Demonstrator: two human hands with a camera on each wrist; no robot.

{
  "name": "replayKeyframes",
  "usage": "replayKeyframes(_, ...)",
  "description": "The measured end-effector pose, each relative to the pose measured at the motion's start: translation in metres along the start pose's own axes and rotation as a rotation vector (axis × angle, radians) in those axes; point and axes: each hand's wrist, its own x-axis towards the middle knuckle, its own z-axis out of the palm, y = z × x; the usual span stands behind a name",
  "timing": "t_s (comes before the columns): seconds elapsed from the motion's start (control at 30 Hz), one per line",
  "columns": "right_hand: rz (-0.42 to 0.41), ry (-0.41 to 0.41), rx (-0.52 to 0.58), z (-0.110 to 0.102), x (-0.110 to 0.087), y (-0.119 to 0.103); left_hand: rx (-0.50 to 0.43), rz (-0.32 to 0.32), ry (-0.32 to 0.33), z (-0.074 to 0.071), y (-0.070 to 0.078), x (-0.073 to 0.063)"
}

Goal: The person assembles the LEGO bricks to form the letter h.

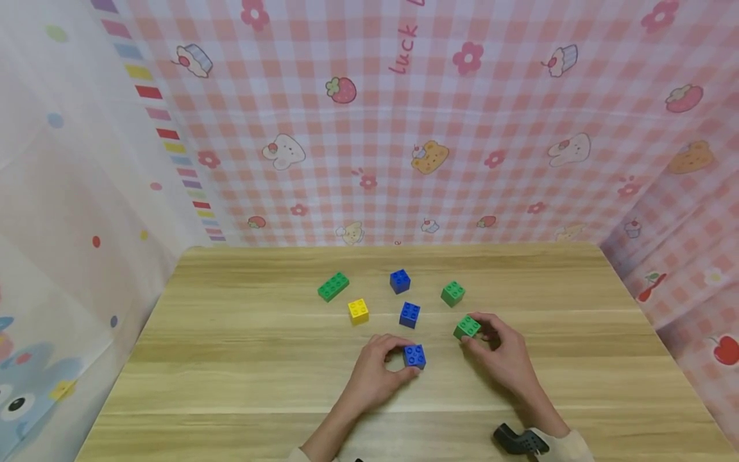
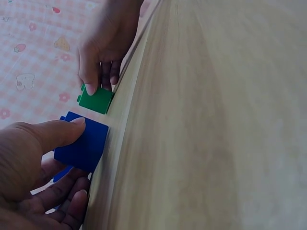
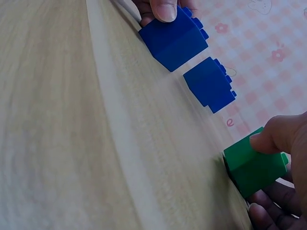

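Observation:
My left hand (image 1: 378,371) pinches a blue toy brick (image 1: 414,357) between thumb and fingers, close to the tabletop. In the left wrist view the thumb lies across one flat side of that blue brick (image 2: 82,141). To the right, my right hand (image 1: 505,353) grips a green square brick (image 1: 467,327) in the same way, its thumb on the near side. The right wrist view has this green brick (image 3: 254,163) low at the right. Just beyond the two hands, another blue brick (image 1: 410,314) stands on the table, touched by neither.
Farther back on the wooden table (image 1: 231,359) lie a long green brick (image 1: 333,287), a yellow brick (image 1: 358,312), a blue brick (image 1: 399,281) and a green brick (image 1: 453,293). A pink checked cloth (image 1: 381,128) hangs behind the table. Near the right sleeve is a black device (image 1: 519,441).

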Motion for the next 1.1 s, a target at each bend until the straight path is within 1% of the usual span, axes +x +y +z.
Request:
replayKeyframes(0.13,0.0,-0.006,0.0,0.001,0.001,-0.001,0.012,0.02,0.003,-0.001,-0.001,0.0)
replayKeyframes(0.37,-0.006,-0.005,0.001,0.001,0.002,-0.004,0.014,0.023,-0.016,-0.004,-0.004,0.0)
replayKeyframes(0.6,0.015,-0.027,0.017,0.003,0.001,-0.005,0.011,0.046,-0.034,-0.006,-0.006,-0.002)
replayKeyframes(0.83,-0.009,-0.023,0.005,0.002,0.003,-0.008,0.011,0.053,-0.038,-0.009,-0.004,-0.001)
replayKeyframes(1.1,0.018,-0.058,0.026,0.004,0.001,-0.014,0.001,0.058,-0.044,-0.011,-0.007,-0.003)
